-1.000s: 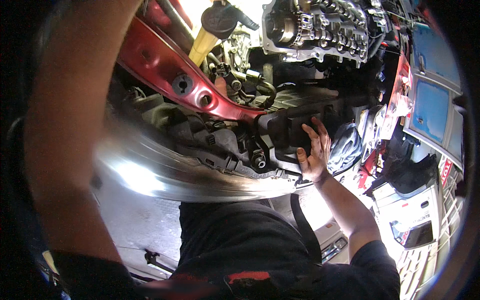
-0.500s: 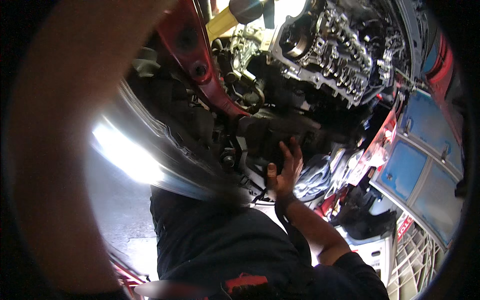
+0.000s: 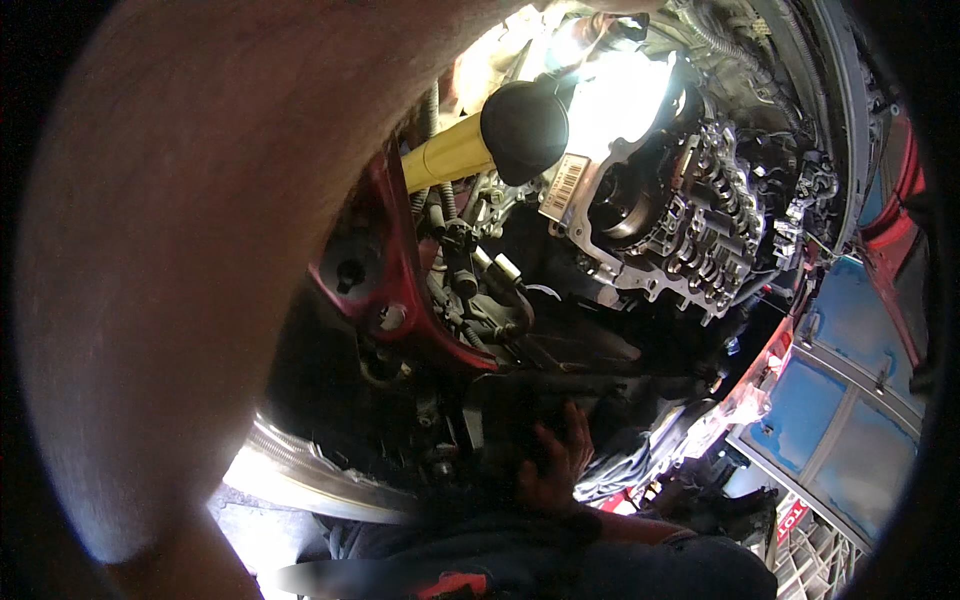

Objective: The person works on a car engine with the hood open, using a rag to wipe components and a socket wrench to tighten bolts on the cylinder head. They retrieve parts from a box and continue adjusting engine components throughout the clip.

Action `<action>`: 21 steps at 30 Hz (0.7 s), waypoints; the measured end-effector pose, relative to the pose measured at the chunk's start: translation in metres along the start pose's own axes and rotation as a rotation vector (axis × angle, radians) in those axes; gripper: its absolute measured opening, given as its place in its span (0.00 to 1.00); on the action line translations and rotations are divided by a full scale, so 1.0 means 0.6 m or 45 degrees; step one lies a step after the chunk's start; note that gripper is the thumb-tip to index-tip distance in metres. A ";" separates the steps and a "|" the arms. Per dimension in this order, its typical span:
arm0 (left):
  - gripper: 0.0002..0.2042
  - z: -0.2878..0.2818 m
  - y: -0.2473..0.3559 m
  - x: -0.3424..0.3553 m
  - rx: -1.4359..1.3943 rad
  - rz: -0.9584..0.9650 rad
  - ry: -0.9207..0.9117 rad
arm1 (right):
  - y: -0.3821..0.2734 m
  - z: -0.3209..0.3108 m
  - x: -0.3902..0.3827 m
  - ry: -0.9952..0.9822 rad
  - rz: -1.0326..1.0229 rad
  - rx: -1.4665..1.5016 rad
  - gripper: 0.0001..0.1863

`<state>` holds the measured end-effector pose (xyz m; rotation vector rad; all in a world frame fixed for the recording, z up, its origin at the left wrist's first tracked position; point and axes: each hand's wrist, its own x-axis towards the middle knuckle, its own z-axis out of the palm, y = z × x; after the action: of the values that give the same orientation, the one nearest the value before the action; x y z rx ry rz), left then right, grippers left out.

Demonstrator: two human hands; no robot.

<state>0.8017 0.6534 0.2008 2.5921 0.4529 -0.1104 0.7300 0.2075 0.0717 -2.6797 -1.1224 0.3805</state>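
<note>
A: Nearest thing first. What is filling the left half of the view?

B: The person's left arm (image 3: 200,270), raised right against the lens, blurred. The left hand itself is lying out of frame, so nothing can be told of its grip.

A: And the right hand?

B: The right hand (image 3: 550,462) is pressing, fingers spread wide, against a dark engine-bay part (image 3: 520,405) near the bottom centre. It is holding nothing that can be made out. Half a second back it was sitting higher in the picture; the view is now swinging upward, so the hand is dropping toward the near edge while resting on the same dark part.

A: Meaning?

B: Likely the person is bracing on that part and leaning further in, rather than letting go.

A: Further out?

B: A red body panel (image 3: 390,290) is running just left of it, a bright chrome rim (image 3: 300,465) curving below. Beyond, a yellow handle with a black knob (image 3: 525,125) is pointing toward the exposed metal engine (image 3: 690,220), far right, under glare. Blue panels (image 3: 850,420) are showing at the right.
</note>
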 end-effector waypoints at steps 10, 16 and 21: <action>0.13 0.007 0.004 0.009 -0.007 -0.077 -0.008 | -0.005 -0.005 0.004 0.065 -0.001 0.059 0.21; 0.14 0.012 0.022 0.020 0.001 -0.112 0.000 | -0.003 -0.013 0.001 -0.059 -0.002 0.071 0.23; 0.14 0.014 0.032 0.030 0.005 -0.151 0.006 | -0.001 -0.012 0.001 -0.040 -0.024 0.050 0.22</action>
<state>0.8254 0.6389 0.1995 2.5691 0.6086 -0.1463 0.7323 0.2079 0.0786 -2.6358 -1.1357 0.4381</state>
